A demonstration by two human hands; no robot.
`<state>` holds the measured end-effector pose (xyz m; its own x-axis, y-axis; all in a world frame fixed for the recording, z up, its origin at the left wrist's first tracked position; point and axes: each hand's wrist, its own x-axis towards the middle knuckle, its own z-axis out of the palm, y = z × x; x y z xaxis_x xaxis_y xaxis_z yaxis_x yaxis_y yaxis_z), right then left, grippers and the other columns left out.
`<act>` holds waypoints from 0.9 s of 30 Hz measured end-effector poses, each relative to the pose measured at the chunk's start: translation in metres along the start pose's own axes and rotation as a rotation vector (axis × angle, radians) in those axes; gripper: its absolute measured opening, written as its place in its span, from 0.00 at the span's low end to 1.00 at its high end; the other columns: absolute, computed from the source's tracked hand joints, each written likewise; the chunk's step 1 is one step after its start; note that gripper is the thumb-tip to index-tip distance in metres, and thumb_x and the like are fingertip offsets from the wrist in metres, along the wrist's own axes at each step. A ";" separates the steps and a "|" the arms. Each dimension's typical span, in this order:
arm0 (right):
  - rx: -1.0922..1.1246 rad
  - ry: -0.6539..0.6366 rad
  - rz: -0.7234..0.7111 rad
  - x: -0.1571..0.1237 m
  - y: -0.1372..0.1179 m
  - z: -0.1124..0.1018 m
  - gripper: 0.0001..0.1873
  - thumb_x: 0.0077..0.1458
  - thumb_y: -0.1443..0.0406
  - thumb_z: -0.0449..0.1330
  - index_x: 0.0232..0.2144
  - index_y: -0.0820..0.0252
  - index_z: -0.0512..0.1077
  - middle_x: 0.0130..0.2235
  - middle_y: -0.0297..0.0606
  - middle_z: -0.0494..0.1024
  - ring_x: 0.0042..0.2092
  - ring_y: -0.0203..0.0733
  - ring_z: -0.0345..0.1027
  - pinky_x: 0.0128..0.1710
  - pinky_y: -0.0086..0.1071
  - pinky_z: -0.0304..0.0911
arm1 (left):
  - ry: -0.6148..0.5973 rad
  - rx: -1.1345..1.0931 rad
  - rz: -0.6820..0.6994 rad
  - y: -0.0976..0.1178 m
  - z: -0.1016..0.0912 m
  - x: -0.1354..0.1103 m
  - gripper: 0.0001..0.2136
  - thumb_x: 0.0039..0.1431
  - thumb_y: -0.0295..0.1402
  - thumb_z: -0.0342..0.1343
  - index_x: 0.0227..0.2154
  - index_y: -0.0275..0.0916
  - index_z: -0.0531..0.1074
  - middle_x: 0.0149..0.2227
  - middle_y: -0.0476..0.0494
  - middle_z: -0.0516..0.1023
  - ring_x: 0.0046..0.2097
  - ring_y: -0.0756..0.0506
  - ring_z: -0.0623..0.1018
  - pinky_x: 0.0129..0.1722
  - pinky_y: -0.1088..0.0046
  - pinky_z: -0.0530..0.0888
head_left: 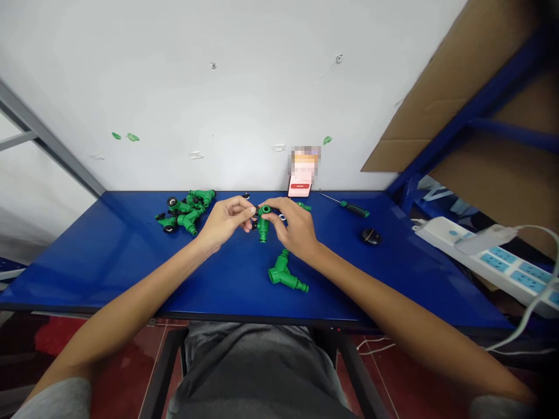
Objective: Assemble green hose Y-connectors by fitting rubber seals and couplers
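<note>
Centrally, green fitting (263,224) sits between both grips; left hand (225,221), right hand (296,228) fingertips clamped on it above table (131,262).

Bright green parts on a plain deep blue table (109,250)

The fitting (263,224) held above the table's middle is bright green, with a small black part at its left side. The Y-shaped fitting (286,274) on the table's near half is the same green, without any pattern. The pile of fittings (186,210) at the table's far left is green with black rings. On the table's far right, the screwdriver (354,210) has a green handle and the round piece (371,235) is black. The wall (244,87) behind the table is white with a few green flecks. The power strip (489,256) to the right of the table is white with light blue sockets.
</note>
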<state>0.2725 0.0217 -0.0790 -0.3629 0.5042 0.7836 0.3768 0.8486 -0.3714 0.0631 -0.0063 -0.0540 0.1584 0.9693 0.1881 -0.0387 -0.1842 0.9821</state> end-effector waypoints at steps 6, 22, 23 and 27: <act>0.198 0.002 0.131 0.005 0.001 0.000 0.09 0.74 0.56 0.60 0.47 0.52 0.76 0.46 0.42 0.86 0.47 0.50 0.81 0.52 0.45 0.75 | -0.019 0.053 0.070 0.001 0.001 0.002 0.25 0.56 0.56 0.73 0.35 0.37 0.76 0.29 0.46 0.81 0.26 0.50 0.78 0.28 0.73 0.77; 1.242 0.100 0.888 0.027 0.053 -0.020 0.13 0.66 0.53 0.66 0.38 0.54 0.72 0.30 0.33 0.77 0.31 0.43 0.74 0.39 0.43 0.78 | -0.280 0.813 0.345 -0.036 0.011 0.003 0.10 0.72 0.33 0.56 0.47 0.40 0.81 0.45 0.42 0.85 0.39 0.46 0.81 0.45 0.68 0.80; 1.266 0.096 0.892 0.028 0.053 -0.022 0.12 0.66 0.54 0.65 0.38 0.54 0.72 0.30 0.32 0.77 0.31 0.43 0.74 0.39 0.43 0.78 | -0.334 0.873 0.383 -0.041 0.018 0.004 0.11 0.73 0.32 0.55 0.50 0.40 0.81 0.48 0.41 0.84 0.43 0.45 0.83 0.49 0.66 0.80; 1.332 0.075 0.829 0.032 0.048 -0.030 0.10 0.67 0.55 0.66 0.42 0.52 0.72 0.32 0.32 0.78 0.35 0.43 0.75 0.44 0.44 0.78 | -0.404 1.185 0.454 -0.049 0.045 0.014 0.15 0.78 0.31 0.50 0.59 0.40 0.77 0.57 0.37 0.82 0.59 0.39 0.81 0.61 0.60 0.78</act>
<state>0.3042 0.0733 -0.0572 -0.3878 0.9089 0.1533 -0.5665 -0.1038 -0.8175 0.1118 0.0089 -0.0991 0.6474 0.7067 0.2853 0.6783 -0.7050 0.2071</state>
